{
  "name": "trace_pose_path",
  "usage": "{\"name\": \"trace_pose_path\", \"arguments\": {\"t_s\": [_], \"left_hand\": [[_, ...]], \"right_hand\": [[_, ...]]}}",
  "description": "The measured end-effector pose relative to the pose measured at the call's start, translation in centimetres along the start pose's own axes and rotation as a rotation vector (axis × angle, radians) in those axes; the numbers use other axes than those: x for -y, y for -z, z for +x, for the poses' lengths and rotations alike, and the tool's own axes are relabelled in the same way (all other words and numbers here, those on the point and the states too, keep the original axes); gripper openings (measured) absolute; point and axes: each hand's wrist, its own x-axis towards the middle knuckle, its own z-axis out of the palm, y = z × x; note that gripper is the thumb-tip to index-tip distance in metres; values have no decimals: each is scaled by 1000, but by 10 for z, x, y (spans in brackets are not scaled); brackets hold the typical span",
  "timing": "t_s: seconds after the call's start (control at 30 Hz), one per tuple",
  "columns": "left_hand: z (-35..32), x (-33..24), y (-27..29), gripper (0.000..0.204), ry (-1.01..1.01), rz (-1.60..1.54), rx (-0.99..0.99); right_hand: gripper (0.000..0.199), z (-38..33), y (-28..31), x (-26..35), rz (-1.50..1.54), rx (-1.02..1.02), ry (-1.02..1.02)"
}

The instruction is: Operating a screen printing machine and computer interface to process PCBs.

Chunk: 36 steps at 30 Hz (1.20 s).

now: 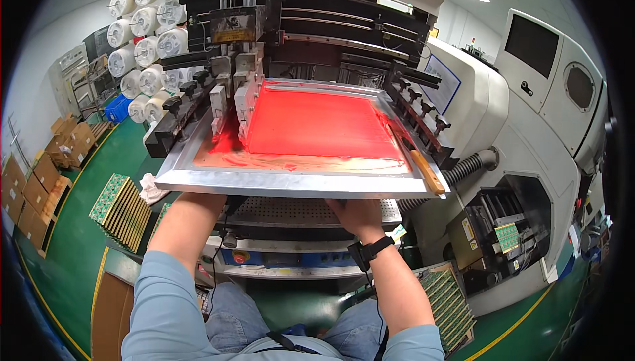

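Note:
A silver-framed printing screen point(284, 181) spans the machine in front of me, its mesh coated with bright red ink point(317, 123). Both forearms reach beneath its near edge. My left hand point(204, 200) is under the left part of the frame, with its fingers hidden. Farther right, my right hand point(360, 215) is above the perforated metal bed point(284, 210); the frame covers most of its fingers, so its grip does not show. Two ink-smeared squeegee blades point(245, 109) stand at the screen's left side. A wooden-handled spatula point(426, 170) lies along the right rim.
Clamp bars with black knobs point(423, 108) flank the screen. Racked green circuit boards point(122, 212) stand at left, and more boards point(450, 305) at lower right. A ribbed hose point(466, 168) runs beside the white machine point(473, 96). A red emergency button point(240, 257) is on the front panel.

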Motion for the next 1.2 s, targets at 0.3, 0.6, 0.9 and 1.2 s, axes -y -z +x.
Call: {"name": "trace_pose_path", "arguments": {"t_s": [0.3,0.6,0.9,1.2], "left_hand": [[-6,8,-4,53,42,-237,18],[-25,17,-7,51,79,-457,-4],[-36,28,-8,49,173,-680,-95],[-40,35,-12,47,144,-907,-146]], "right_hand": [[55,0,-1,-2,18,-19,9],[53,0,0,-1,45,-42,75],[58,4,6,4,73,6,73],[55,1,0,4,34,-35,87]]}}
